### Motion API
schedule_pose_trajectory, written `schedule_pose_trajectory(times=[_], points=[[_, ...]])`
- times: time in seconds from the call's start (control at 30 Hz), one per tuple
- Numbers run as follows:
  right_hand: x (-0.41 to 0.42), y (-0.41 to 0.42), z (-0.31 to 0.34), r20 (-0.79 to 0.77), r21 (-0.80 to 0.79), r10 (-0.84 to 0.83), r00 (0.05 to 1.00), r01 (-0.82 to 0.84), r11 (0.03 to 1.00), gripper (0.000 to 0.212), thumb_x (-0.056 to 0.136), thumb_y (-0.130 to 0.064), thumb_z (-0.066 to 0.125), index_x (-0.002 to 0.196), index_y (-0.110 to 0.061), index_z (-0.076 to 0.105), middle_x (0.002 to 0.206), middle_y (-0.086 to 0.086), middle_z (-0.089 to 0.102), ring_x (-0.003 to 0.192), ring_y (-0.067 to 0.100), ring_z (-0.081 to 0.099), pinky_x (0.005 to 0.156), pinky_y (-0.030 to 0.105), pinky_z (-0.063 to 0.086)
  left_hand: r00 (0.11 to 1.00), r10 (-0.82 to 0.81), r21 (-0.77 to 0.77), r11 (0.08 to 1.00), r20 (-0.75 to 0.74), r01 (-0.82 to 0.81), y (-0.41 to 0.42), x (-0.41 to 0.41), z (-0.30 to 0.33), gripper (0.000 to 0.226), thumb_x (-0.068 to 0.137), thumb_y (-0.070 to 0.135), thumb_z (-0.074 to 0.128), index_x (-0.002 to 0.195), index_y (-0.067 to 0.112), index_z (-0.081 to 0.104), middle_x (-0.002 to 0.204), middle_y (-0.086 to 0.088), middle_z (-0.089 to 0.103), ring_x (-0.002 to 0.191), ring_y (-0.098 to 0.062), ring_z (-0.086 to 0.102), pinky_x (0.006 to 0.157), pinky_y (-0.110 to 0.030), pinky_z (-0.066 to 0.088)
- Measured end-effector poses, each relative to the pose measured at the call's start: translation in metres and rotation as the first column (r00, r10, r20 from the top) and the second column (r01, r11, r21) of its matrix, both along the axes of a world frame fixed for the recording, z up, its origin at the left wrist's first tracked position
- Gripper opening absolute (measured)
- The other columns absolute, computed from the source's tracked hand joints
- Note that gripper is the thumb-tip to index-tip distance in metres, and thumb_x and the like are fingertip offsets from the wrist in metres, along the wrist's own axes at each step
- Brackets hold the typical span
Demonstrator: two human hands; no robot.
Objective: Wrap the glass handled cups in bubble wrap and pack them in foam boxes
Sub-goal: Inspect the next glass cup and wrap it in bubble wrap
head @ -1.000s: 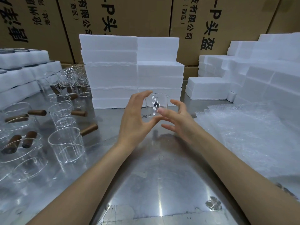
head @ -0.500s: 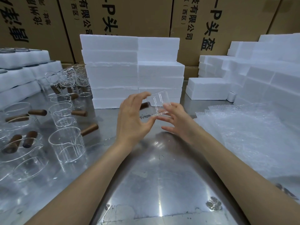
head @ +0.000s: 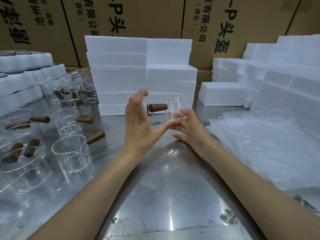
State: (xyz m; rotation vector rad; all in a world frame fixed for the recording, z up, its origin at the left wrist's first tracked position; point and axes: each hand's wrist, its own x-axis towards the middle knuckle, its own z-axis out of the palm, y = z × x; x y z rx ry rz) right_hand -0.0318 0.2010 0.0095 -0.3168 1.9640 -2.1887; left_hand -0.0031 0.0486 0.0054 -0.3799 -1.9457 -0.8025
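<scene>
Since half a second ago we have tipped the glass cup (head: 175, 108) onto our right hand (head: 188, 129), whose fingers cradle its base above the counter (head: 173, 187); our left hand (head: 138, 123) has let go, fingers spread, ready for bubble wrap (head: 259, 141).

The cup (head: 175, 108) held above the table is clear glass marked with fine white graduation lines; its handle (head: 158, 107) is dark brown wood. The cups on the left (head: 69, 118) are the same clear glass with brown handles. The foam boxes (head: 140, 73) are plain white. The bubble wrap (head: 263, 144) is translucent white with a regular pattern of small bubbles. The table (head: 166, 196) is silver-grey metal with bright reflections and a few dull patches. The cartons (head: 147, 16) behind are tan cardboard printed with black characters.
</scene>
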Motion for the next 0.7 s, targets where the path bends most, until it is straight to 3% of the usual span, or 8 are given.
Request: schedule_pose_trajectory(times=[0.07, 0.13, 0.2, 0.3, 0.4, 0.47, 0.6, 0.7], points=[[0.001, 0.000, 0.002, 0.028, -0.017, 0.022, 0.999, -0.021, 1.000, 0.037, 0.085, -0.051, 0.044, 0.097, -0.018, 0.058, 0.081, -0.004, 0.072, 0.086, 0.007, 0.068, 0.085, 0.034, 0.047, 0.994, -0.057, 0.042, 0.998, 0.098, 0.053, 0.000, -0.002, -0.004, 0.097, 0.069, 0.048, 0.079, 0.139, 0.026, 0.017, 0.131, 0.004, 0.035, 0.122, -0.003, 0.034, 0.107, -0.018, 0.027], [0.003, 0.000, 0.005, 0.055, -0.022, 0.075, 0.996, -0.073, 0.997, 0.050, 0.074, -0.055, 0.043, 0.097, -0.015, 0.059, 0.085, 0.001, 0.073, 0.087, 0.010, 0.066, 0.083, 0.032, 0.047, 0.977, -0.116, 0.039, 0.993, 0.178, 0.111, -0.001, -0.005, -0.009, 0.096, 0.069, 0.042, 0.081, 0.141, 0.018, 0.022, 0.132, 0.009, 0.038, 0.121, -0.005, 0.039, 0.104, -0.019, 0.030], [0.006, 0.000, 0.007, 0.064, -0.007, 0.154, 0.986, -0.154, 0.988, 0.054, 0.072, -0.056, 0.040, 0.096, -0.012, 0.062, 0.090, 0.005, 0.073, 0.089, 0.012, 0.065, 0.082, 0.031, 0.045, 0.970, -0.157, 0.021, 0.988, 0.185, 0.156, 0.000, -0.007, -0.011, 0.079, 0.072, 0.033, 0.082, 0.135, 0.019, 0.036, 0.124, 0.022, 0.047, 0.117, -0.007, 0.048, 0.101, -0.022, 0.036], [0.008, -0.002, 0.006, 0.050, 0.029, 0.179, 0.982, -0.181, 0.983, 0.052, 0.088, -0.055, 0.032, 0.093, -0.015, 0.064, 0.103, 0.009, 0.072, 0.098, 0.012, 0.066, 0.085, 0.032, 0.044, 0.976, -0.157, 0.034, 0.988, 0.154, 0.153, 0.001, -0.006, -0.009, 0.054, 0.076, 0.028, 0.079, 0.119, 0.030, 0.046, 0.111, 0.038, 0.049, 0.109, 0.010, 0.046, 0.096, -0.011, 0.034], [0.006, -0.004, 0.004, 0.030, 0.018, 0.091, 0.995, -0.092, 0.996, 0.043, 0.094, -0.048, 0.036, 0.112, -0.019, 0.061, 0.116, 0.005, 0.066, 0.103, 0.013, 0.063, 0.086, 0.033, 0.047, 0.981, -0.120, 0.022, 0.993, 0.151, 0.118, -0.002, -0.005, -0.007, 0.056, 0.078, 0.028, 0.077, 0.126, 0.026, 0.050, 0.112, 0.015, 0.058, 0.107, -0.008, 0.054, 0.093, -0.021, 0.040], [0.006, -0.005, 0.002, -0.002, 0.008, 0.056, 0.998, -0.056, 0.998, 0.034, 0.092, -0.045, 0.046, 0.114, -0.022, 0.058, 0.118, 0.000, 0.061, 0.103, 0.013, 0.062, 0.086, 0.034, 0.048, 0.983, -0.070, 0.003, 0.998, 0.170, 0.070, -0.003, -0.005, -0.005, 0.063, 0.078, 0.022, 0.078, 0.134, 0.022, 0.048, 0.114, 0.007, 0.057, 0.106, -0.013, 0.054, 0.089, -0.022, 0.040], [0.010, -0.008, -0.002, -0.093, 0.093, 0.025, 0.995, -0.016, 0.995, 0.060, 0.075, -0.056, 0.065, 0.123, -0.025, 0.046, 0.121, -0.011, 0.053, 0.105, 0.004, 0.059, 0.085, 0.031, 0.050, 0.980, -0.033, -0.020, 0.999, 0.197, 0.038, -0.002, -0.001, -0.004, 0.071, 0.077, 0.011, 0.076, 0.140, 0.022, 0.045, 0.117, 0.005, 0.056, 0.109, -0.018, 0.053, 0.090, -0.031, 0.045], [0.009, -0.007, -0.002, -0.127, 0.119, 0.006, 0.992, 0.009, 0.993, 0.057, 0.072, -0.056, 0.069, 0.114, -0.024, 0.049, 0.119, -0.011, 0.055, 0.107, 0.002, 0.059, 0.088, 0.033, 0.049, 0.985, -0.075, -0.074, 0.993, 0.153, 0.087, 0.000, 0.000, -0.002, 0.075, 0.079, 0.012, 0.076, 0.143, 0.018, 0.038, 0.123, -0.002, 0.056, 0.114, -0.021, 0.054, 0.097, -0.043, 0.045]])
